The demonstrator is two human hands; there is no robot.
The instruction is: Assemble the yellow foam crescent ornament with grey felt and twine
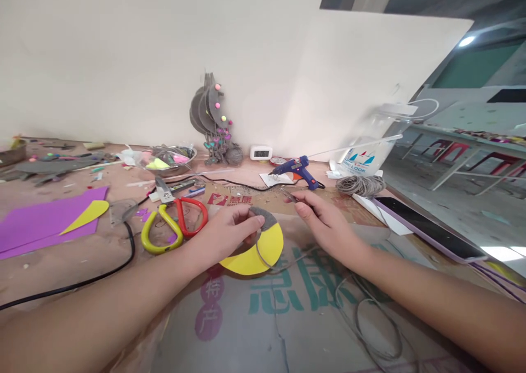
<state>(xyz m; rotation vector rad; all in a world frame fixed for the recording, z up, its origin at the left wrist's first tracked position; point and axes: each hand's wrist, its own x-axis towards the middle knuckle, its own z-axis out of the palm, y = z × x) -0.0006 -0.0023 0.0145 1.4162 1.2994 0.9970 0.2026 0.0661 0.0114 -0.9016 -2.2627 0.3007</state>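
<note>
A yellow crescent (271,247), its upper end covered in grey cord, is pinched in my left hand (236,225) above the cardboard sheet (230,318). Grey cord (296,260) trails from the crescent toward the right, and loose loops of it lie below my right forearm. To the right, my right hand (318,214) has thumb and fingers closed on a small, thin dark item whose kind is unclear. The blue glue gun (298,170) rests just beyond my right hand.
Scissors with yellow and red handles (192,217) lie left of my left hand, beside purple sheets (49,219). Behind are a bowl (166,162), a grey hanging ornament (209,115) and a small clock (261,153). A phone (427,228), cord coil (360,185) and plastic cup (365,143) stand right.
</note>
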